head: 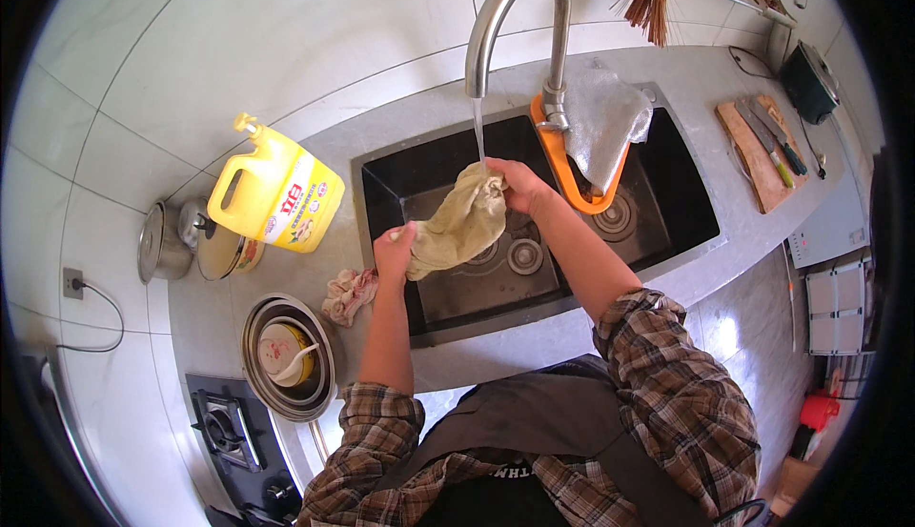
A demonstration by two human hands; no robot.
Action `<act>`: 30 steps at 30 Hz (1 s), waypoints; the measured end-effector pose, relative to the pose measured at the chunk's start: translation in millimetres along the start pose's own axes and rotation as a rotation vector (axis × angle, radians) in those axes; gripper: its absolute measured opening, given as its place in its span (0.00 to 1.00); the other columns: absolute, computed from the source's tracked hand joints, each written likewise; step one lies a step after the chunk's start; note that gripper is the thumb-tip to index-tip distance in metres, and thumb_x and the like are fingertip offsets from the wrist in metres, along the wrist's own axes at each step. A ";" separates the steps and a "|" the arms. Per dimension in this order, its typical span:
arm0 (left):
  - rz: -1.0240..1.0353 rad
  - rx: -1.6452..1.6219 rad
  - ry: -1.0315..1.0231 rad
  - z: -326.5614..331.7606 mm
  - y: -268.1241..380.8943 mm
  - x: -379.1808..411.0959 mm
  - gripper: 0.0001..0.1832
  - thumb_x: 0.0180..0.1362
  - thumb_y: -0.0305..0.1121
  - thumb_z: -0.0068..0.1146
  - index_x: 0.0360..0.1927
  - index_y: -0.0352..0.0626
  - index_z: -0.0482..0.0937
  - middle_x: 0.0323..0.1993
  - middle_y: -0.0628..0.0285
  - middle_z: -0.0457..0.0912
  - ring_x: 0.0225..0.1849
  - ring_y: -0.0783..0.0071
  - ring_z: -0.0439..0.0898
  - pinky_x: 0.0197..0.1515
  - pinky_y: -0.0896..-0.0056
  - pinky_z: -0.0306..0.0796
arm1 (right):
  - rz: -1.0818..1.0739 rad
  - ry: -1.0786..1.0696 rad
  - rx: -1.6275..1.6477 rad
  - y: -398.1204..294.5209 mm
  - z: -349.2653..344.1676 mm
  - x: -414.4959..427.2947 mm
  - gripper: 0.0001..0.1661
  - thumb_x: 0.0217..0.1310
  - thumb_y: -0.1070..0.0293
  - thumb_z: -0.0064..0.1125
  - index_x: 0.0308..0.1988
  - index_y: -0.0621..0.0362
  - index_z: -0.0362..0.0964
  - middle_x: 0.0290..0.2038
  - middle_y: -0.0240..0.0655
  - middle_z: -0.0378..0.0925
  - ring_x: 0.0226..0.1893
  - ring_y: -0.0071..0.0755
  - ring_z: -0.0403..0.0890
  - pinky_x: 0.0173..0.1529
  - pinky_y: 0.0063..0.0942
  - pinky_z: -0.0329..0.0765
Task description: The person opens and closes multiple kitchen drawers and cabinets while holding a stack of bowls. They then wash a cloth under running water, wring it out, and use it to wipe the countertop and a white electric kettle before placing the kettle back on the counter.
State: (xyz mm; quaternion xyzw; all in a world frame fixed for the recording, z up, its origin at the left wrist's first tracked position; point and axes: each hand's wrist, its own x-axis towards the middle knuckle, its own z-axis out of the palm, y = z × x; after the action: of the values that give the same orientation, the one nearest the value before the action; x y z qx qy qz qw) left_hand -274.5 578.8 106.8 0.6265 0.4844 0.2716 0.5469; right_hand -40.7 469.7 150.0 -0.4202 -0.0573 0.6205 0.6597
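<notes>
A wet, yellowish-beige cloth [461,223] hangs stretched between both hands above the left basin of a dark double sink [386,177]. My left hand [394,250] grips its lower left end near the basin's edge. My right hand [516,185] holds the upper right end, where water from the curved steel faucet [557,34] runs onto it. Part of the cloth hides the drain area beneath. On the counter beside my left hand lies a crumpled pinkish cloth [349,297].
Left are a yellow detergent jug [286,191], pots [163,241], stacked metal bowls [261,384] and a gas stove [225,430]. An orange rack [547,148] with a silvery cloth [600,123] spans the sink. Knives [768,137] lie on a wooden board [772,191] at right.
</notes>
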 end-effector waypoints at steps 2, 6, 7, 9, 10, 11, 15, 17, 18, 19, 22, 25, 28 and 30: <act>0.003 0.052 -0.088 6.8 1.7 -4.2 0.18 0.44 0.40 0.61 0.29 0.32 0.77 0.22 0.64 0.77 0.24 0.81 0.73 0.28 0.77 0.67 | -0.001 0.005 -0.010 -3.6 22.9 -15.1 0.16 0.58 0.63 0.42 0.38 0.66 0.67 0.35 0.40 0.74 0.37 0.37 0.75 0.44 0.33 0.73; 0.007 0.294 -0.201 19.0 23.8 -8.4 0.19 0.44 0.43 0.60 0.32 0.36 0.77 0.23 0.62 0.78 0.27 0.74 0.76 0.31 0.73 0.68 | -0.024 0.027 0.066 -6.7 41.2 -22.0 0.14 0.56 0.66 0.41 0.35 0.68 0.66 0.31 0.42 0.74 0.32 0.38 0.76 0.40 0.34 0.74; 0.007 0.365 -0.221 22.1 35.2 -11.5 0.19 0.44 0.43 0.59 0.33 0.38 0.77 0.24 0.61 0.78 0.28 0.73 0.76 0.33 0.72 0.68 | -0.033 0.037 0.080 -8.9 43.5 -24.5 0.14 0.56 0.67 0.40 0.35 0.68 0.66 0.31 0.43 0.74 0.32 0.38 0.76 0.40 0.34 0.74; 0.256 0.301 -0.084 31.0 47.8 -15.6 0.19 0.45 0.43 0.58 0.38 0.41 0.76 0.29 0.59 0.77 0.34 0.69 0.75 0.37 0.71 0.67 | -0.049 0.054 0.107 -13.3 47.6 -27.7 0.14 0.55 0.69 0.39 0.34 0.69 0.66 0.31 0.44 0.73 0.32 0.38 0.76 0.40 0.34 0.74; 0.379 0.270 -0.012 34.9 57.3 -19.3 0.20 0.46 0.43 0.57 0.40 0.42 0.75 0.31 0.58 0.76 0.37 0.67 0.74 0.40 0.71 0.66 | -0.054 0.046 0.110 -15.6 50.5 -29.4 0.14 0.55 0.69 0.38 0.34 0.69 0.66 0.32 0.44 0.73 0.33 0.39 0.76 0.40 0.34 0.74; 0.455 0.147 -0.038 39.8 67.9 -22.0 0.20 0.46 0.42 0.57 0.41 0.43 0.74 0.33 0.58 0.75 0.38 0.66 0.73 0.41 0.70 0.65 | -0.060 0.039 0.113 -18.3 53.2 -31.6 0.14 0.54 0.70 0.38 0.34 0.69 0.66 0.33 0.45 0.73 0.33 0.39 0.76 0.40 0.34 0.74; 0.814 0.146 -0.139 65.9 119.1 -30.3 0.16 0.48 0.40 0.55 0.37 0.41 0.73 0.38 0.56 0.72 0.40 0.64 0.71 0.41 0.69 0.64 | -0.201 0.012 0.052 -19.1 52.2 -30.0 0.14 0.53 0.71 0.36 0.34 0.69 0.66 0.33 0.44 0.72 0.34 0.39 0.75 0.40 0.35 0.74; 0.708 0.150 -0.164 73.8 121.4 -19.3 0.12 0.51 0.38 0.52 0.30 0.38 0.72 0.31 0.62 0.73 0.34 0.74 0.72 0.36 0.74 0.64 | -0.200 -0.014 0.103 -19.6 53.0 -32.7 0.20 0.58 0.60 0.39 0.35 0.68 0.66 0.31 0.41 0.71 0.31 0.38 0.74 0.38 0.34 0.73; 0.517 0.021 -0.242 73.1 121.2 -8.5 0.11 0.52 0.37 0.51 0.29 0.38 0.72 0.31 0.63 0.73 0.33 0.76 0.72 0.36 0.75 0.64 | -0.168 -0.036 0.160 -23.1 58.8 -40.9 0.22 0.59 0.56 0.39 0.35 0.68 0.66 0.30 0.40 0.71 0.31 0.37 0.74 0.37 0.33 0.73; 0.329 -0.108 -0.323 74.0 122.7 0.0 0.10 0.53 0.36 0.50 0.28 0.38 0.73 0.30 0.64 0.74 0.32 0.78 0.72 0.35 0.77 0.65 | -0.144 -0.055 0.218 -27.8 61.5 -49.2 0.25 0.59 0.52 0.39 0.36 0.67 0.66 0.30 0.38 0.71 0.30 0.35 0.74 0.36 0.32 0.73; 0.094 -0.597 -0.391 75.5 136.6 10.1 0.12 0.56 0.38 0.45 0.34 0.39 0.69 0.32 0.63 0.74 0.34 0.75 0.75 0.36 0.75 0.69 | -0.259 -0.230 -0.094 -35.4 12.9 -38.7 0.20 0.54 0.55 0.51 0.33 0.64 0.69 0.26 0.31 0.71 0.24 0.21 0.70 0.29 0.18 0.69; 0.065 -0.588 -0.384 81.6 139.9 24.4 0.11 0.57 0.39 0.44 0.32 0.41 0.68 0.30 0.64 0.73 0.32 0.76 0.74 0.33 0.76 0.69 | -0.306 -0.156 -0.418 -44.4 4.6 -44.9 0.09 0.52 0.66 0.55 0.30 0.61 0.70 0.22 0.26 0.68 0.22 0.17 0.67 0.28 0.15 0.64; 0.089 -0.528 -0.366 89.8 143.6 28.0 0.12 0.56 0.39 0.46 0.27 0.39 0.68 0.24 0.68 0.70 0.25 0.83 0.67 0.29 0.80 0.63 | -0.437 -0.022 -0.604 -50.0 -8.2 -35.5 0.10 0.54 0.62 0.52 0.29 0.57 0.69 0.24 0.25 0.69 0.26 0.17 0.67 0.32 0.17 0.63; 0.135 -0.514 -0.391 93.6 139.3 29.2 0.11 0.56 0.38 0.48 0.28 0.39 0.69 0.23 0.69 0.69 0.25 0.83 0.66 0.29 0.80 0.63 | -0.400 -0.003 -0.419 -49.9 -13.7 -37.2 0.11 0.55 0.61 0.49 0.30 0.57 0.69 0.26 0.26 0.69 0.27 0.19 0.67 0.33 0.19 0.64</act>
State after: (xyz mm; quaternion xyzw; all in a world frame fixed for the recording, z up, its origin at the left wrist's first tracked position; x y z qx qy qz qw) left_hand -138.7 575.2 209.5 0.5388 0.2433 0.2950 0.7506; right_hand -2.3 436.9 189.0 -0.5267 -0.2669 0.4531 0.6679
